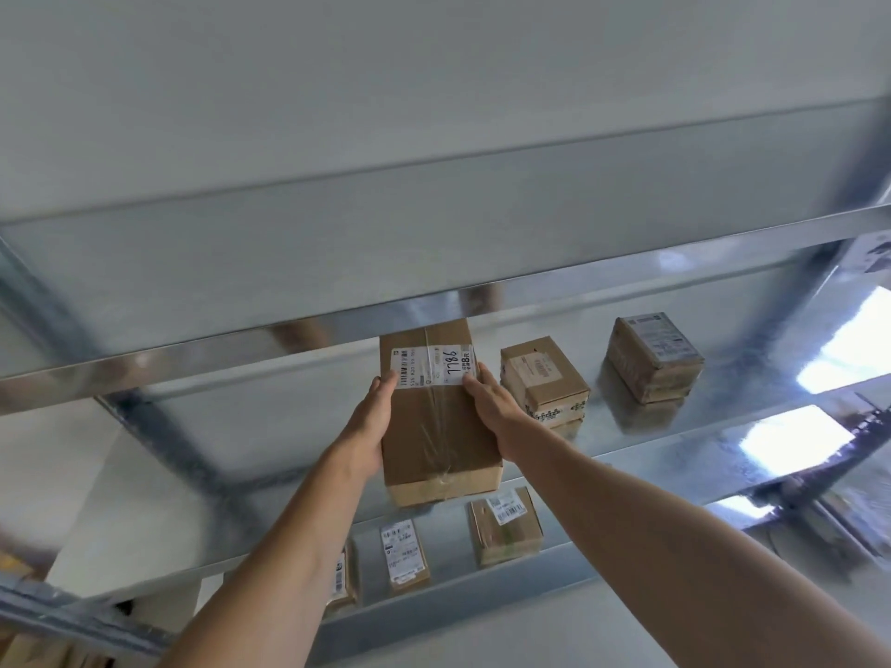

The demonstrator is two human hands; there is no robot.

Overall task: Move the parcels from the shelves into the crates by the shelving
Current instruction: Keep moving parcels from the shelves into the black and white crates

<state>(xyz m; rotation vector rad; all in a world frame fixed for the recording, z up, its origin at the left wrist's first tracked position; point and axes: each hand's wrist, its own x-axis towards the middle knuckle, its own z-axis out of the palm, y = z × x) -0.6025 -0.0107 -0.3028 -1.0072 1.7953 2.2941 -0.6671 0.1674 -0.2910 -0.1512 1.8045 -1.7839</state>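
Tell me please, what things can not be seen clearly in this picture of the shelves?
Head view only:
- Crates: none in frame, so their place is unknown.
- Held parcel, far end: hidden behind the upper shelf beam.
- Thumbs of left hand and right hand: covered by the hands and the parcel.
- Label, small print: too small to read.
- Leftmost lower-shelf parcel: partly behind the left forearm.

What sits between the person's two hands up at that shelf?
A long cardboard box with a white label; the left hand and the right hand grip its two sides. The head view shows it.
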